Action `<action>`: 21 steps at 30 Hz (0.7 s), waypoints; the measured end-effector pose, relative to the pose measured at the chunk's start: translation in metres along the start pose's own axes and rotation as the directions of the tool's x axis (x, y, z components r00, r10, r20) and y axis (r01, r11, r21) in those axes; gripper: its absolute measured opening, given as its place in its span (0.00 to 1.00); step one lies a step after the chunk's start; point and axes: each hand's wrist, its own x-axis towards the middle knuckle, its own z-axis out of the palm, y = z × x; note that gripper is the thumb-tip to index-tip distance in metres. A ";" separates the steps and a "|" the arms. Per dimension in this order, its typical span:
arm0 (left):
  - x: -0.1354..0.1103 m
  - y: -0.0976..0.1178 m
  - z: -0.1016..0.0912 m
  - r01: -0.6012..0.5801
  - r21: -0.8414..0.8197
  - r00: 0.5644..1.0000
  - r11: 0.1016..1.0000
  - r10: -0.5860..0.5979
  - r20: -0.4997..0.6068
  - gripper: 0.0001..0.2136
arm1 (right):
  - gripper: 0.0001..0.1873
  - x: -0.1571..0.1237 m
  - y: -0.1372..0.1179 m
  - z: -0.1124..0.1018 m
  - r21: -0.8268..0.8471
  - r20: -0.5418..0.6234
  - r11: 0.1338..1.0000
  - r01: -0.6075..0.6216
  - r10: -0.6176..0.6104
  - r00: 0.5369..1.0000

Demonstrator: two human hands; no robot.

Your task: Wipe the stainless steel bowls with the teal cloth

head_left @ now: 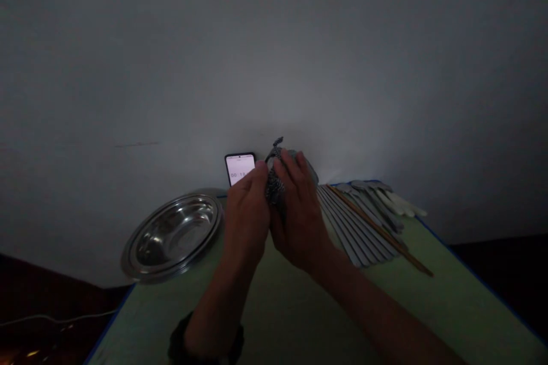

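A black-and-white patterned cloth is bunched between my hands above the middle of the table, with a twisted end sticking up. My left hand is closed on its left side, thumb uppermost. My right hand lies over the right side, fingers long and pressed against the bundle. Behind those fingers shows a smooth, rounded grey surface; whether it belongs to the cloth or is a separate thing, I cannot tell. The fingers hide most of the bundle, and the light is dim.
Nested shiny metal bowls stand on the left of the pale green table. A phone showing a timer leans on the wall behind. To the right lie several metal chopsticks, brown wooden chopsticks, metal spoons and white-handled pieces.
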 end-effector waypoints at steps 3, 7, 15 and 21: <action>-0.001 0.000 -0.002 -0.004 0.081 0.999 0.997 0.000 0.046 0.14 | 0.27 0.000 0.004 -0.004 -0.017 -0.038 0.999 0.043 -0.043 0.998; -0.003 0.006 -0.001 0.009 0.034 0.998 0.999 -0.011 0.067 0.14 | 0.23 0.010 0.010 -0.021 0.061 -0.049 0.993 0.099 -0.096 0.994; 0.007 0.004 -0.003 0.314 -0.280 0.947 0.907 -0.320 0.026 0.14 | 0.18 0.017 0.029 -0.031 0.436 0.001 0.866 -0.245 0.272 0.962; 0.012 0.000 0.004 0.346 -0.654 0.907 0.673 -0.418 0.050 0.11 | 0.18 0.016 0.029 -0.019 0.614 -0.064 0.691 -0.380 0.524 0.849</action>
